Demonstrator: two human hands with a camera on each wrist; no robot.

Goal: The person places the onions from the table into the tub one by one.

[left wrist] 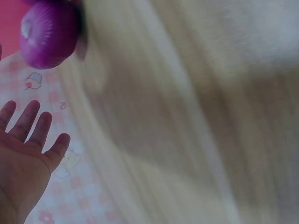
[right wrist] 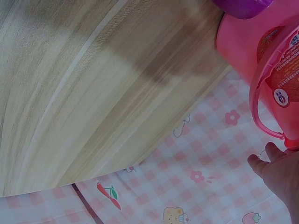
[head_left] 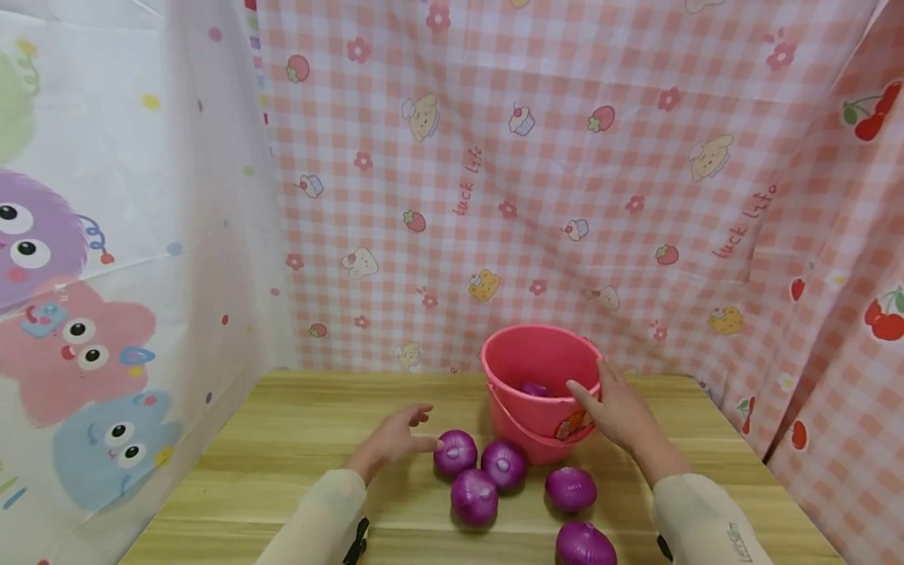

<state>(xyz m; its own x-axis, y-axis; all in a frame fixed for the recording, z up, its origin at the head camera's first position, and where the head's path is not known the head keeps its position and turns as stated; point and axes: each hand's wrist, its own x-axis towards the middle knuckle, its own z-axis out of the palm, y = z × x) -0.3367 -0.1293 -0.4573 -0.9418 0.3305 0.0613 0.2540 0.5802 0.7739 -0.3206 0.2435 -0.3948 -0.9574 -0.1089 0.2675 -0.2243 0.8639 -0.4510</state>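
Note:
My left hand [head_left: 399, 439] is spread beside a purple onion [head_left: 455, 453], its thumb tip right at the onion's left side. In the left wrist view the fingers [left wrist: 38, 130] are extended and hold nothing. My right hand [head_left: 621, 406] holds the right side of the pink bucket [head_left: 526, 428], thumb over the rim. In the right wrist view its fingertips [right wrist: 257, 161] are by the handle's hinge. Another onion [head_left: 534, 389] lies inside the bucket. Two onions, one behind [head_left: 504, 464] and one in front [head_left: 475, 498], cluster with the first.
To the right lie two more onions, one below the bucket [head_left: 570, 490] and one at the near edge of view [head_left: 586, 544]. The wood-grain table [head_left: 297, 439] backs onto a pink checked curtain [head_left: 452, 259]. At the left hangs a white printed curtain [head_left: 191, 314].

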